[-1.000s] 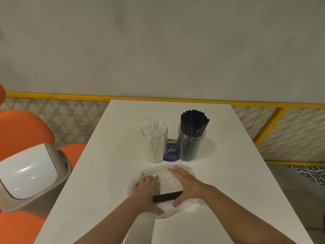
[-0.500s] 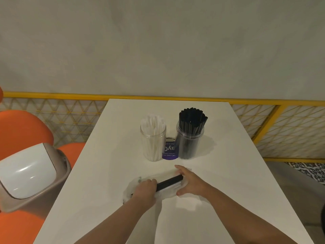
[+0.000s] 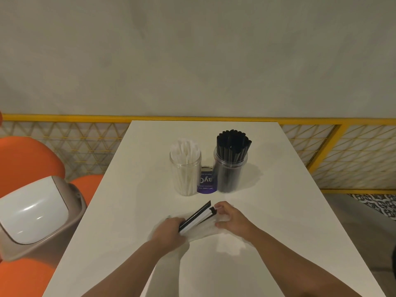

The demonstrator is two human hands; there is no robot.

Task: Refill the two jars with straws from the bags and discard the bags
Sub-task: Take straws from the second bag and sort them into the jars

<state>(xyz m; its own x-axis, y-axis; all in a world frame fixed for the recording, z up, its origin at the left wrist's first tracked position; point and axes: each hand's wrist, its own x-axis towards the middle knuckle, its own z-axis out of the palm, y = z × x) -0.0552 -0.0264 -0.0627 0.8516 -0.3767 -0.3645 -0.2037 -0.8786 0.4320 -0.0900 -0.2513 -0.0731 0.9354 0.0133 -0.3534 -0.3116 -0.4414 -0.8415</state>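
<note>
Head view: left hand (image 3: 169,232) grips a black straw bundle (image 3: 196,217) at mid-table, right hand (image 3: 232,217) pinches its clear bag (image 3: 205,230). White-straw jar (image 3: 186,172) and black-straw jar (image 3: 230,170) look full; emptying this bag and binning remain.

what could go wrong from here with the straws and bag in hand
The left hand grips a loose straw bundle while the right hand pinches the clear bag; a sharp tug could scatter straws across the table.
The bundle mixes black and white, so some may land in the wrong jar.
The white-straw jar and black-straw jar look full; forcing more in might tip one.
</note>
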